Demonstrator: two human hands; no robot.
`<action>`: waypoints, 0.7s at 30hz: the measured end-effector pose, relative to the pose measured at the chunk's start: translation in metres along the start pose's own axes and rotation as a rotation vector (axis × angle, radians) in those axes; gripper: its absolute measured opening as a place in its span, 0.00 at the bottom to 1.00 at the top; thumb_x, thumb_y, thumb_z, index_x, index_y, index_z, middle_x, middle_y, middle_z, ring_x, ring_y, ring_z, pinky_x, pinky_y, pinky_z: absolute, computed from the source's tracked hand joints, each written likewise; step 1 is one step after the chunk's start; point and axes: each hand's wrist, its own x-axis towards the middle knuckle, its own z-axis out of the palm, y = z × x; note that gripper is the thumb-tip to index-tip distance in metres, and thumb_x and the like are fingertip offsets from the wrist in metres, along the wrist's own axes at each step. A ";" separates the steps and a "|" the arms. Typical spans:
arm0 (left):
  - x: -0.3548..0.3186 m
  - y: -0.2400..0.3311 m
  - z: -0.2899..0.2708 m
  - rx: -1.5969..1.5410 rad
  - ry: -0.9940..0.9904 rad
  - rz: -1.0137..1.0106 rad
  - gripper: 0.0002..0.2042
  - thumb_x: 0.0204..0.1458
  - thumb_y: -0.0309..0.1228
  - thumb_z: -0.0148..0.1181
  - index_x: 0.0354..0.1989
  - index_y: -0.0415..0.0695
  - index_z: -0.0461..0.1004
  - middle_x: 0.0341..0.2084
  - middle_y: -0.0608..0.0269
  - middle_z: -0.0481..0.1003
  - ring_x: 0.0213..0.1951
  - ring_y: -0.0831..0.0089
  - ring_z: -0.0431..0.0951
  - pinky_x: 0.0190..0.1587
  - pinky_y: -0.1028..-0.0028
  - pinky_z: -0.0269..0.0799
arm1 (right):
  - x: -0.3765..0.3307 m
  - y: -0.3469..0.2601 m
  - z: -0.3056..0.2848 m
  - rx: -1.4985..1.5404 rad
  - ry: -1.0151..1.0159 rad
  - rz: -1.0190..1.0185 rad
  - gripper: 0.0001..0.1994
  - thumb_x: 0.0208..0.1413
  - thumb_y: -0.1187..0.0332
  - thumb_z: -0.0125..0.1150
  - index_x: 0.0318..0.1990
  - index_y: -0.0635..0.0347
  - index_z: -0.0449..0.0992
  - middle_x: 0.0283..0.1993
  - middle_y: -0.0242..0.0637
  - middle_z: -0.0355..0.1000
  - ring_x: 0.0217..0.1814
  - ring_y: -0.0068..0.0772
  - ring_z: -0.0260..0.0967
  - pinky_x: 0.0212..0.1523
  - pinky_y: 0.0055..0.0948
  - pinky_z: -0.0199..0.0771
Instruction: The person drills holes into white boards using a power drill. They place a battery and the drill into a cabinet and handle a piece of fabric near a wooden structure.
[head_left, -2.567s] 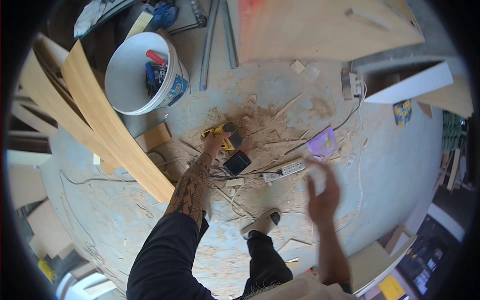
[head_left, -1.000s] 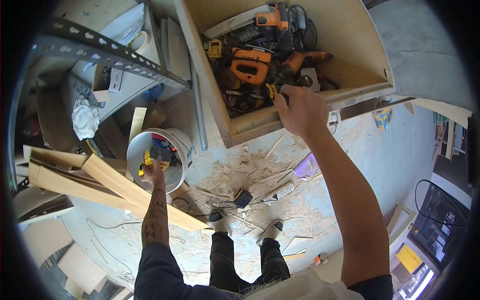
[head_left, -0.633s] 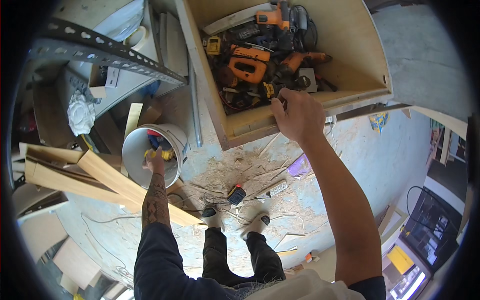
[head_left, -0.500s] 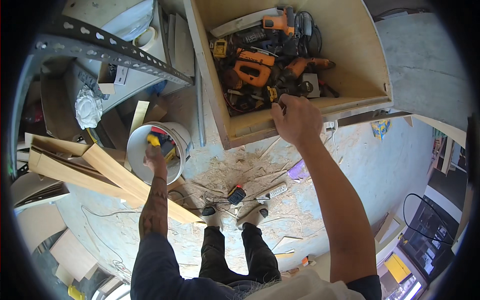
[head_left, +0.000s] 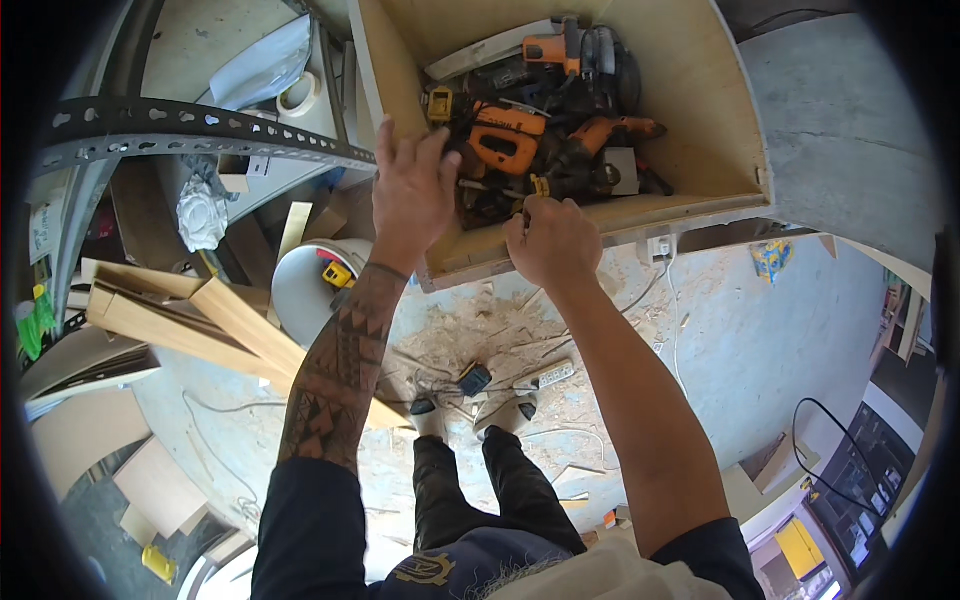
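Note:
Below me is a wooden box [head_left: 700, 205] holding a heap of power tools. My left hand [head_left: 412, 190] hovers at its left wall, fingers spread and nothing in them. Over the front edge, my right hand [head_left: 556, 240] has its fingers curled beside a small yellow-and-black piece [head_left: 540, 187]; what they grip is hidden. Near the hands lie an orange tool with a loop handle [head_left: 508, 138], an orange-and-black power tool [head_left: 598, 132] and a yellow piece [head_left: 439, 104]. A white bucket [head_left: 300, 300], left of the box, contains a yellow-and-black item [head_left: 338, 273] and something red.
Wooden boards [head_left: 190, 325] lean beside the bucket. A perforated metal shelf frame [head_left: 200, 125] stands at the left. Sawdust, a dark charger-like block [head_left: 474, 380], a white power strip [head_left: 556, 374] and cords lie on the floor near my feet.
My left hand has left the bucket, let go of the yellow item there and come up to the box, fingers spread. My right hand has shifted slightly left and nearer along the box's front edge.

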 end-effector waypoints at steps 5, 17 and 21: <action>0.005 0.003 0.004 -0.099 -0.028 -0.060 0.14 0.64 0.33 0.57 0.57 0.49 0.77 0.59 0.58 0.72 0.75 0.43 0.53 0.65 0.52 0.71 | 0.002 0.008 -0.001 -0.029 -0.003 -0.012 0.16 0.58 0.55 0.58 0.41 0.56 0.83 0.39 0.40 0.82 0.46 0.47 0.78 0.46 0.48 0.81; 0.005 -0.001 0.004 -0.009 -0.087 -0.068 0.16 0.61 0.30 0.57 0.57 0.51 0.75 0.57 0.62 0.74 0.75 0.46 0.52 0.65 0.49 0.72 | 0.044 0.196 -0.074 -0.143 0.442 0.123 0.19 0.65 0.47 0.57 0.45 0.50 0.84 0.44 0.42 0.83 0.50 0.49 0.80 0.60 0.47 0.71; 0.011 -0.002 0.002 0.084 -0.137 -0.052 0.14 0.60 0.32 0.58 0.54 0.51 0.78 0.55 0.62 0.76 0.75 0.44 0.53 0.65 0.45 0.68 | 0.050 0.187 -0.084 -0.108 0.241 0.282 0.18 0.63 0.46 0.57 0.40 0.45 0.87 0.35 0.40 0.84 0.46 0.48 0.81 0.58 0.45 0.72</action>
